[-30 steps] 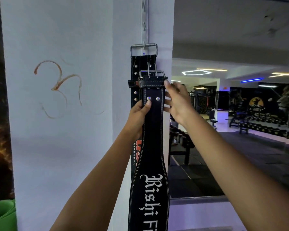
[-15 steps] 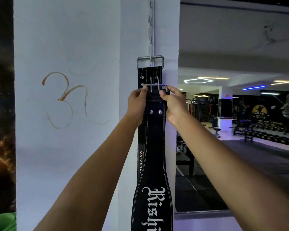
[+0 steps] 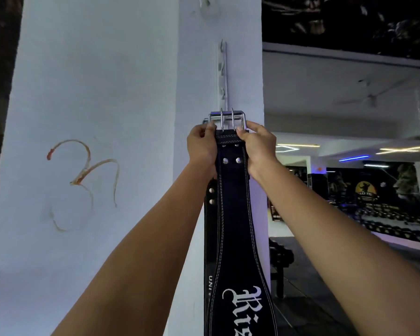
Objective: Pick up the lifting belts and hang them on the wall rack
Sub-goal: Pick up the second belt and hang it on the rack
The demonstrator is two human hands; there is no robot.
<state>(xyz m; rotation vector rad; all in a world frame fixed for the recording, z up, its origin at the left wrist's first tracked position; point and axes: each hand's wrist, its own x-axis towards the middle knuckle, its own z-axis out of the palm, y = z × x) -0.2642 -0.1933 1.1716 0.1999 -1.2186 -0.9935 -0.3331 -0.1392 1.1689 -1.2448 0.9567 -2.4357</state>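
A black lifting belt [image 3: 233, 214] with white gothic lettering hangs straight down in front of a white pillar. My left hand [image 3: 200, 147] and my right hand [image 3: 257, 146] both grip its top end just under the steel buckle [image 3: 227, 120]. The buckle is level with the lower end of the white wall rack [image 3: 222, 73], a vertical strip of hooks on the pillar. A second black belt [image 3: 210, 214] hangs directly behind, mostly hidden; only its left edge with rivets shows. Whether the held buckle is on a hook cannot be told.
The white pillar [image 3: 107, 93] carries a faded orange symbol on its left face. To the right, a mirror or opening shows a gym floor with a dumbbell rack [image 3: 386, 221] and ceiling lights. A bench [image 3: 280, 260] stands low beside the pillar.
Both hands have raised the belt's buckle up to the height of the hanging belt's buckle, covering it. The right hand closed onto the belt's top end. The view tilted upward.
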